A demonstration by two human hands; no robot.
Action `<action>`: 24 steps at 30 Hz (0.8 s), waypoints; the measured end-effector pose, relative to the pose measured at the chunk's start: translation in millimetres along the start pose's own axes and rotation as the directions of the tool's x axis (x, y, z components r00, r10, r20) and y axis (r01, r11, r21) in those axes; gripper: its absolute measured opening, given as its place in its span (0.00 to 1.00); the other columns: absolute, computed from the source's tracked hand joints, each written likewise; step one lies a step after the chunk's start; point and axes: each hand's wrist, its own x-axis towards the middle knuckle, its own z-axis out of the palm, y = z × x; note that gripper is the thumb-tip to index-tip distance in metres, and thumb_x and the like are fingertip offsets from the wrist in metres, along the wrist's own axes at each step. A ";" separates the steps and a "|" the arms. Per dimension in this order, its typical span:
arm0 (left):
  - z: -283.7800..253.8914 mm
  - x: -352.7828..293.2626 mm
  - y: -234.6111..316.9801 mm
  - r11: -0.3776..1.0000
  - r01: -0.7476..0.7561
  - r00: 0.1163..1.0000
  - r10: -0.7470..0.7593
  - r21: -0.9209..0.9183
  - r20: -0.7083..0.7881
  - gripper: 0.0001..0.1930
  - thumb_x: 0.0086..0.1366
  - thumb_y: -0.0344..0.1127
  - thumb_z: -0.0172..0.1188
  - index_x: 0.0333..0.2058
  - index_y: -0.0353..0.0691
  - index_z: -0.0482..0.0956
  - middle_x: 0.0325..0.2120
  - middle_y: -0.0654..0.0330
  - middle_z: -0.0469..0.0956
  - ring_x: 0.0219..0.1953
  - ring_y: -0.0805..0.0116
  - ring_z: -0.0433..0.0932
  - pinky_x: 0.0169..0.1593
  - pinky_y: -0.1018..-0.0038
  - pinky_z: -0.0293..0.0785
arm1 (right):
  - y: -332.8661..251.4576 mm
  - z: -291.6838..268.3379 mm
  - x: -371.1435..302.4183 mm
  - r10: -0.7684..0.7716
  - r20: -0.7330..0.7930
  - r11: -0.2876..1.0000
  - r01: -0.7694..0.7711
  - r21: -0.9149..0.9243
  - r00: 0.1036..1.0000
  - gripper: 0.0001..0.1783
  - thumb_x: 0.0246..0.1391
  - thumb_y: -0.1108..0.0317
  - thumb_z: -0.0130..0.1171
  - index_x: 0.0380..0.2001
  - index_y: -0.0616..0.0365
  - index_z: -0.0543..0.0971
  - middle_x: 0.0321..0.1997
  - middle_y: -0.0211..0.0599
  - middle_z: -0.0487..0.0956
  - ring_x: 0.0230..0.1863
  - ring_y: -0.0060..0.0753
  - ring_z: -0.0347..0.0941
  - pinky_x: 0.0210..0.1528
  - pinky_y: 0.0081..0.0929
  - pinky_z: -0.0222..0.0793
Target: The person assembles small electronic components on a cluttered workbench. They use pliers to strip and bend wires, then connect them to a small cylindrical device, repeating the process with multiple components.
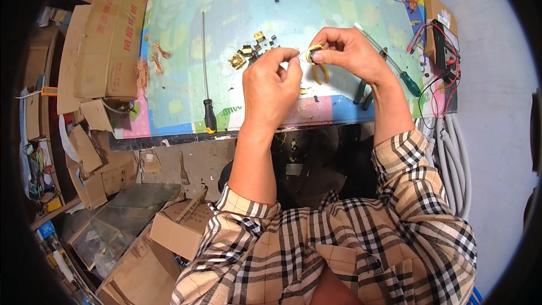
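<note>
My right hand (350,51) holds a small dark coil with yellow wrapping (314,55) pinched between thumb and fingers above the table. My left hand (274,85) is closed just left of it, its fingertips pinching a thin strand (301,60) that runs to the coil. Both hands hover over the near part of a colourful mat (186,39). A cluster of small brass and black transformer parts (248,53) lies on the mat just beyond my left hand. Yellow-handled pliers (320,73) lie under my right hand.
A long black-handled screwdriver (208,90) lies left of my hands, a green-handled screwdriver (395,62) and dark pliers (362,91) to the right. Cardboard boxes (107,39) stack at the left. Copper wire tufts (152,59), red and black leads (443,79), grey hoses (457,152) at right.
</note>
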 end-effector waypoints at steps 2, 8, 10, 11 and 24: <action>1.8 -0.2 -0.7 1.000 -0.011 1.000 0.011 -0.025 0.016 0.04 0.58 0.28 0.60 0.30 0.34 0.81 0.18 0.61 0.77 0.19 0.77 0.71 0.24 0.77 0.67 | 0.1 0.6 0.9 -0.003 0.007 1.000 0.003 -0.007 1.000 0.07 0.52 0.70 0.66 0.32 0.60 0.79 0.25 0.21 0.76 0.29 0.10 0.67 0.33 0.13 0.63; 4.2 3.3 -1.7 0.956 -0.193 0.961 0.230 0.220 -0.154 0.02 0.49 0.24 0.58 0.20 0.35 0.75 0.17 0.57 0.74 0.17 0.69 0.71 0.23 0.74 0.68 | -4.5 6.1 -2.2 0.009 0.071 1.000 -0.009 -0.013 0.997 0.08 0.49 0.69 0.67 0.31 0.60 0.80 0.23 0.22 0.75 0.27 0.14 0.67 0.31 0.17 0.63; 4.2 2.1 -1.4 0.950 -0.202 0.955 0.245 0.240 -0.166 0.02 0.48 0.24 0.59 0.20 0.35 0.75 0.17 0.58 0.75 0.17 0.68 0.71 0.24 0.73 0.68 | -4.6 5.7 -1.8 0.022 0.076 0.999 -0.020 -0.026 0.997 0.08 0.49 0.69 0.67 0.31 0.60 0.80 0.23 0.23 0.76 0.27 0.14 0.68 0.31 0.18 0.63; 4.2 1.9 -1.2 0.946 -0.207 0.952 0.254 0.249 -0.172 0.02 0.48 0.24 0.59 0.20 0.35 0.75 0.17 0.58 0.75 0.17 0.68 0.71 0.24 0.73 0.68 | -4.6 5.5 -1.8 0.029 0.076 0.999 -0.026 -0.033 0.997 0.08 0.48 0.69 0.67 0.30 0.61 0.80 0.23 0.23 0.76 0.27 0.15 0.68 0.31 0.18 0.63; -14.0 7.3 -15.4 0.991 0.005 0.952 0.038 0.137 -0.305 0.03 0.55 0.26 0.59 0.26 0.34 0.80 0.22 0.53 0.79 0.20 0.59 0.77 0.27 0.68 0.72 | 0.0 -10.2 -5.1 -0.031 -0.046 0.999 0.032 0.016 0.998 0.08 0.50 0.70 0.67 0.33 0.60 0.81 0.27 0.24 0.78 0.30 0.14 0.70 0.36 0.16 0.67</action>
